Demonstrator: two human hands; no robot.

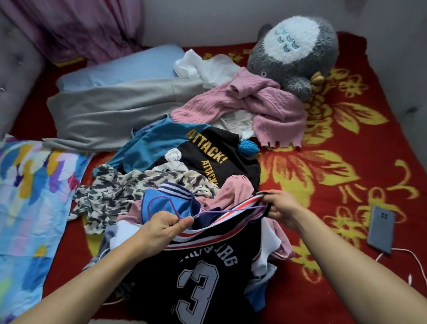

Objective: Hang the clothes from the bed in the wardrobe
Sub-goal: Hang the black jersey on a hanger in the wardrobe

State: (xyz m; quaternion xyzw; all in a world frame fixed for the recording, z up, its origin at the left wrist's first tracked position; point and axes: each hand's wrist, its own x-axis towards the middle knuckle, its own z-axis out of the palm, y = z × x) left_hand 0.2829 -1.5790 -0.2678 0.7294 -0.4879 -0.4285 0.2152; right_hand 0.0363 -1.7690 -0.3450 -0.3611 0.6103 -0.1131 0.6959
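A black jersey with a grey number 3 and a red-white striped collar lies at the near end of a heap of clothes on the bed. My left hand pinches a thin purple hanger together with the left side of the collar. At the collar's right end, my right hand grips the striped trim and the hanger's other end. Behind lie a black "ATTACK!" shirt, a camouflage-print garment, a pink knit sweater, grey trousers and a white garment.
A grey plush toy sits at the back of the red flowered blanket. A phone with a white cable lies at the right. A colourful pillow is at the left, a blue pillow behind, pink curtains beyond.
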